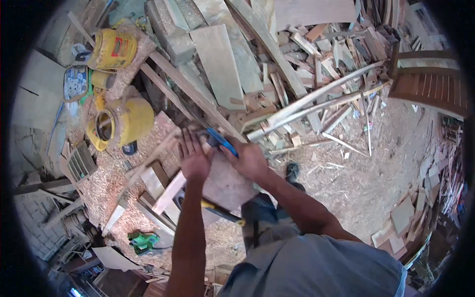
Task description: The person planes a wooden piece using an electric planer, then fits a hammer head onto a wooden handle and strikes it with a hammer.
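My right hand (250,161) is closed around a blue-handled tool (221,141); its exact kind is hard to make out. Close by on the left, my left hand (194,157) lies with its fingers stretched out over the end of a pale strip of wood (170,192). The thumb side of that hand is near the dark end of the tool. Below the hands is a flat brownish surface (227,180). A yellow-and-black tool (222,212) lies beside my left forearm, partly hidden by it.
Boards and offcuts (217,64) are heaped ahead. Two yellow jugs, one upper (113,49) and one lower (133,119), stand at the left. A green power tool (143,241) rests among shavings at lower left. A brown slatted wooden piece (430,89) stands at far right.
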